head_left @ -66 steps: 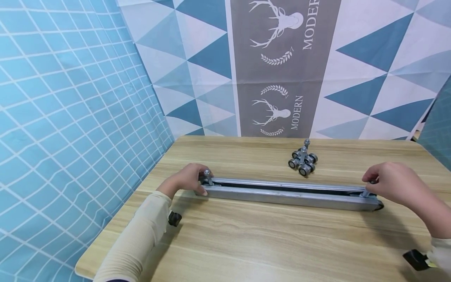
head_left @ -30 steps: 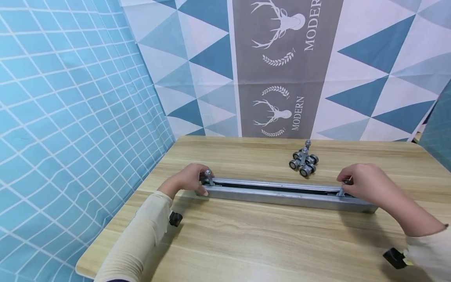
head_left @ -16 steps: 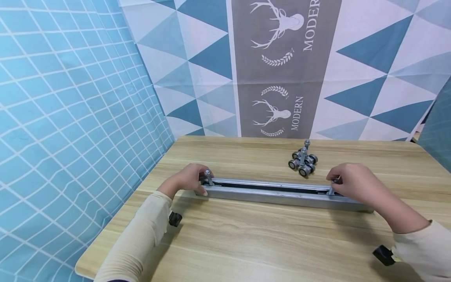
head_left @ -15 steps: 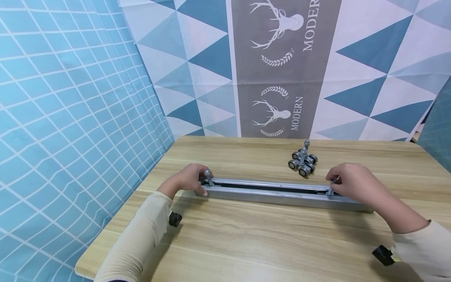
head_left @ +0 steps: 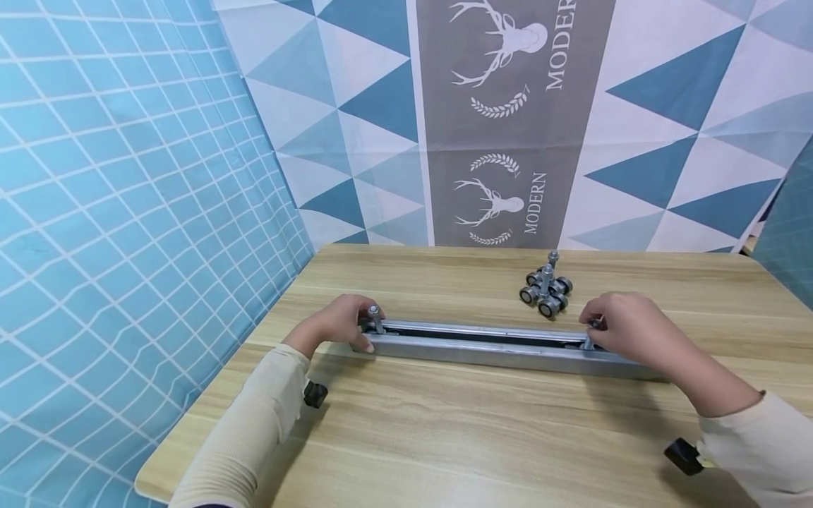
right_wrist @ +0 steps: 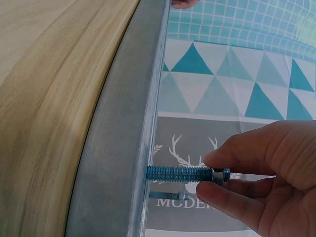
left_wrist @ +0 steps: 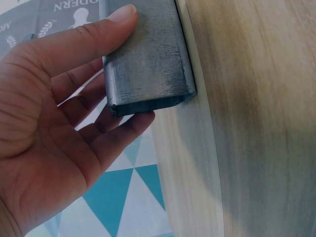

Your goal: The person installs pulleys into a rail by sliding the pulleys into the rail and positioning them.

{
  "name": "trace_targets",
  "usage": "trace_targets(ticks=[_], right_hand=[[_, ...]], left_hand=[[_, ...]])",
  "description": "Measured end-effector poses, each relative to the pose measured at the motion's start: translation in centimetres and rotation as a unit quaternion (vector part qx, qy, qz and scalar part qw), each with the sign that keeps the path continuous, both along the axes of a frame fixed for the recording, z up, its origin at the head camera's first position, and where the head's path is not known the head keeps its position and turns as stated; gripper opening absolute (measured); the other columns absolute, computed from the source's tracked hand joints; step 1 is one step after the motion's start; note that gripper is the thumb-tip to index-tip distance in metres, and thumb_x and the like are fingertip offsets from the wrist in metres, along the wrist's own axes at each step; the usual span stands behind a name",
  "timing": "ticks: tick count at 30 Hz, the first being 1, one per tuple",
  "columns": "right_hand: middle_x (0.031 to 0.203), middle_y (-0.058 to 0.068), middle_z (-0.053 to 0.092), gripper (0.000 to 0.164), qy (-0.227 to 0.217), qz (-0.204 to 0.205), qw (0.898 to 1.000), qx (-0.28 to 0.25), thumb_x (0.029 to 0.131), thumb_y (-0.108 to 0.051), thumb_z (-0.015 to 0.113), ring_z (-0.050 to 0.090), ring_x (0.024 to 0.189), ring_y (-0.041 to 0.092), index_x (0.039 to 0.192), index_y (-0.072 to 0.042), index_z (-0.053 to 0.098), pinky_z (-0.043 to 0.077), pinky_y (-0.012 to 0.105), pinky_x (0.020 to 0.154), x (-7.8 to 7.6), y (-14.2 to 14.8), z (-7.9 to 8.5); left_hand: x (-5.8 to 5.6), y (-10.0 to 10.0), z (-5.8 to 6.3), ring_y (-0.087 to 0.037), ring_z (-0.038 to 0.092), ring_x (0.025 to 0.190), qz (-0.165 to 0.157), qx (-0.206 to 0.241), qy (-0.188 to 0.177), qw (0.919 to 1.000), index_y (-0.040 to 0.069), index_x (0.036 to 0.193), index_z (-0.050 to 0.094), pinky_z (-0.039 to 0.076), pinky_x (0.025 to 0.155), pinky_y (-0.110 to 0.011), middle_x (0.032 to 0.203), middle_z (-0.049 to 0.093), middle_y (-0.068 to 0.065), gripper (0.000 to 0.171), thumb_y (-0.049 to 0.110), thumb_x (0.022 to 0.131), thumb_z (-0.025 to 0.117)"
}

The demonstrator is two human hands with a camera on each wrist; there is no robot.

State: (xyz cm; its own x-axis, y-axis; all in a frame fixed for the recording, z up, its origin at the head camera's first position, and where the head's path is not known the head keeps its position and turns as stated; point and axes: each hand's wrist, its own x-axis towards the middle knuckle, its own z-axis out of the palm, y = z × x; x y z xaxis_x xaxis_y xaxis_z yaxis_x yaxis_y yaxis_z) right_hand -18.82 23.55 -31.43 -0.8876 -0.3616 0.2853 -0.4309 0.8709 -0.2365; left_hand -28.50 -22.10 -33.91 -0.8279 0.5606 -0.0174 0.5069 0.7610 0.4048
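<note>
Grey metal rail (head_left: 483, 355), 9 o'clock end gripped by left hand (head_left: 339, 321), thumb on near face. Right hand (head_left: 629, 321) pinches threaded bolt (right_wrist: 182, 174) near its top, bolt sticking up from rail toward 3 o'clock end. Second bolt (head_left: 375, 321) stands beside left hand. Roller trolleys (head_left: 546, 289) just behind rail, 1 o'clock of its middle. Wooden table (head_left: 444, 437) underneath. Deer-print backdrop (head_left: 438, 127) at 12, blue grid sheet (head_left: 127, 212) at 10.
</note>
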Motion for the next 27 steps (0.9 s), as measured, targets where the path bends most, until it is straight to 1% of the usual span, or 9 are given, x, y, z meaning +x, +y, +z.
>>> trace_targets(ticks=[9,14,27], right_hand=[[0.078,0.005,0.069,0.008,0.015,0.017,1.0,-0.002,0.077,0.001,0.072,0.061,0.067,0.016,0.082,-0.003,0.075,0.053,0.04,0.061,0.0,-0.4,0.1],[0.079,0.006,0.069,0.008,0.021,0.027,0.999,-0.004,0.077,0.002,0.072,0.062,0.067,0.016,0.083,-0.003,0.075,0.053,0.04,0.061,0.1,-0.6,0.1],[0.076,0.003,0.068,0.009,0.026,0.032,0.999,0.002,0.076,0.002,0.072,0.061,0.066,0.015,0.08,-0.006,0.074,0.052,0.038,0.059,0.0,-1.3,0.1]], left_hand=[[0.1,0.0,0.1,-0.016,0.059,0.091,0.002,-0.001,0.001,1.0,0.014,0.108,0.07,0.05,0.082,-0.038,0.1,0.066,0.002,0.053,0.013,0.06,0.094],[0.0,-0.1,-0.1,-0.016,0.059,0.091,0.002,-0.001,0.001,1.0,0.014,0.108,0.071,0.05,0.082,-0.038,0.101,0.066,0.002,0.053,0.014,0.061,0.094],[-0.1,-0.1,-0.3,-0.015,0.058,0.091,-0.002,0.0,0.003,1.0,0.015,0.108,0.07,0.05,0.083,-0.038,0.101,0.066,0.003,0.053,0.014,0.061,0.094]])
